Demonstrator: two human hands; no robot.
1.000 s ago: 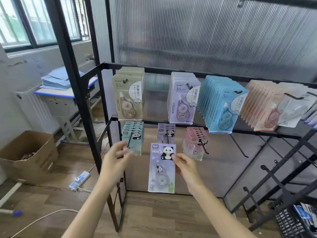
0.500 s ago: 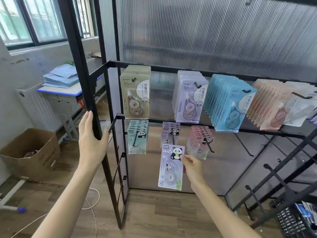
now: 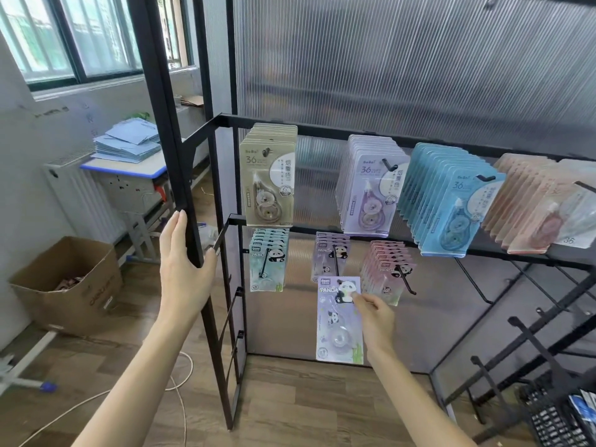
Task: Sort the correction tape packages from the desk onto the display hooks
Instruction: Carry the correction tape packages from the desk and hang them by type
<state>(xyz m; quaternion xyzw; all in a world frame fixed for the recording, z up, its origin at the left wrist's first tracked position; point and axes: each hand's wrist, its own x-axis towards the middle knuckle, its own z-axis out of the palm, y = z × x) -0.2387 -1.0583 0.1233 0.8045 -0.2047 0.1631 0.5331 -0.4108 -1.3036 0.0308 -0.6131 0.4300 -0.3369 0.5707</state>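
My right hand [image 3: 373, 314] pinches a purple panda correction tape package [image 3: 338, 327] by its upper right corner, just below the purple panda stack [image 3: 332, 256] on the middle lower hook. My left hand [image 3: 183, 269] rests flat against the rack's black front post [image 3: 190, 221], thumb round its far side. Green panda packages [image 3: 267, 262] hang to the left and pink panda packages [image 3: 387, 269] to the right. On the upper rail hang beige [image 3: 269, 175], lilac [image 3: 371, 188], blue [image 3: 448, 204] and pink [image 3: 529, 204] packages.
Bare black hooks [image 3: 471, 282] stick out at the lower right of the rack. A cardboard box [image 3: 67, 285] stands on the wooden floor at left, near a desk [image 3: 129, 166] with stacked blue sheets. A white cable [image 3: 180, 382] lies on the floor. A black basket [image 3: 561, 417] sits bottom right.
My left hand let go near the green panda packages and moved left onto the rack's post. My right hand kept the purple package, now a little lower right under the purple stack.
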